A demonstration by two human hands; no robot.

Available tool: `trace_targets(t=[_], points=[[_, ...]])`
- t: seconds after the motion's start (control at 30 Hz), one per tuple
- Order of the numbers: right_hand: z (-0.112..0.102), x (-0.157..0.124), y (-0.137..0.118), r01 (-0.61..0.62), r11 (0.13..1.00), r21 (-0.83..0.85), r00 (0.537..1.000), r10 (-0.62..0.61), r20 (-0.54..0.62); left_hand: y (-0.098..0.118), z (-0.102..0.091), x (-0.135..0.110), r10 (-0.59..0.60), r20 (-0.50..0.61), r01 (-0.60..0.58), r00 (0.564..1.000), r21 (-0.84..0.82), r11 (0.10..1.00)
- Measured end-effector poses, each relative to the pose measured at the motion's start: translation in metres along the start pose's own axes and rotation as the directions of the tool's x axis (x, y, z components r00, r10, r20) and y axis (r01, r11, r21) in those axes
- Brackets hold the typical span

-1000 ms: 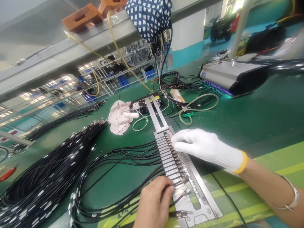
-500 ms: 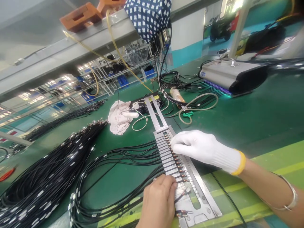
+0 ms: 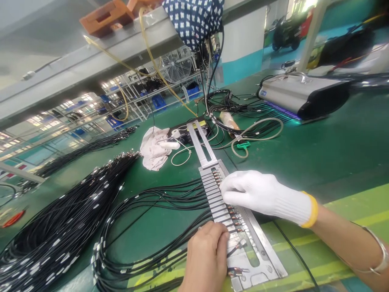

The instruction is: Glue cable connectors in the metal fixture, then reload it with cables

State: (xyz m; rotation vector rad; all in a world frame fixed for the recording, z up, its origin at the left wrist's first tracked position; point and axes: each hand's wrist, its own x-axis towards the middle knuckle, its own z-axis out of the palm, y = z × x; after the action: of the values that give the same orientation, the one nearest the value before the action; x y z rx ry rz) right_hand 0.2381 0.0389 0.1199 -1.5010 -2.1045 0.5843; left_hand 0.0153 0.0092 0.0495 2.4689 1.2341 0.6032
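A long metal fixture (image 3: 261, 251) with a row of slots lies on the green bench, and black cables (image 3: 158, 198) with copper-tipped ends sit in its slots. My right hand (image 3: 264, 194), in a white glove with a yellow cuff, lies flat across the middle of the fixture with its fingers pressed on the cable ends. My bare left hand (image 3: 206, 255) is at the near end, fingers curled and pinching a black cable at a slot. Two loose cable ends (image 3: 238, 271) rest on the plate below.
A big bundle of black cables (image 3: 60, 227) lies at left. Behind are a crumpled cloth (image 3: 154, 148), a coil of cables (image 3: 231, 109), a beige hose (image 3: 258, 134) and a grey box with a purple glow (image 3: 300, 95). A patterned bag (image 3: 194, 20) hangs overhead.
My left hand has crept up the fixture towards the slot row. My right hand has slid slightly down along the cable ends. The view has shifted a little.
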Motion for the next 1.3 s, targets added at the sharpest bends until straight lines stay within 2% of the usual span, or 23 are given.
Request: trace_targets(t=[0.1,0.2,0.47,0.77,0.93,1.13,1.3], points=[[0.005,0.0,0.002,0.034,0.999,-0.015,0.999,-0.033,0.015,-0.001,0.003,-0.003,0.054,-0.03,-0.05,0.998,0.1,0.994],[0.01,0.0,0.005,0.059,0.997,-0.055,0.998,-0.059,-0.001,-0.002,0.006,-0.005,0.074,-0.058,-0.066,0.996,0.129,0.989],[0.016,-0.002,0.007,0.099,0.982,-0.162,0.995,-0.093,0.045,0.0,0.006,-0.003,0.096,-0.091,-0.096,0.991,0.003,0.995],[0.019,-0.003,0.008,0.141,0.974,-0.179,0.99,-0.136,0.04,-0.001,0.009,-0.002,0.082,-0.101,-0.089,0.992,-0.063,0.994],[0.021,-0.003,0.007,0.148,0.962,-0.229,0.988,-0.134,0.075,0.002,0.011,-0.002,0.028,-0.117,-0.038,0.993,-0.08,0.996],[0.028,-0.002,0.0,0.196,0.926,-0.324,0.978,-0.16,0.134,0.001,0.005,0.001,0.085,-0.049,-0.088,0.995,-0.079,0.993],[0.031,-0.003,-0.005,0.242,0.888,-0.39,0.964,-0.175,0.199,0.001,0.004,0.001,0.103,-0.063,-0.104,0.993,-0.016,0.994]])
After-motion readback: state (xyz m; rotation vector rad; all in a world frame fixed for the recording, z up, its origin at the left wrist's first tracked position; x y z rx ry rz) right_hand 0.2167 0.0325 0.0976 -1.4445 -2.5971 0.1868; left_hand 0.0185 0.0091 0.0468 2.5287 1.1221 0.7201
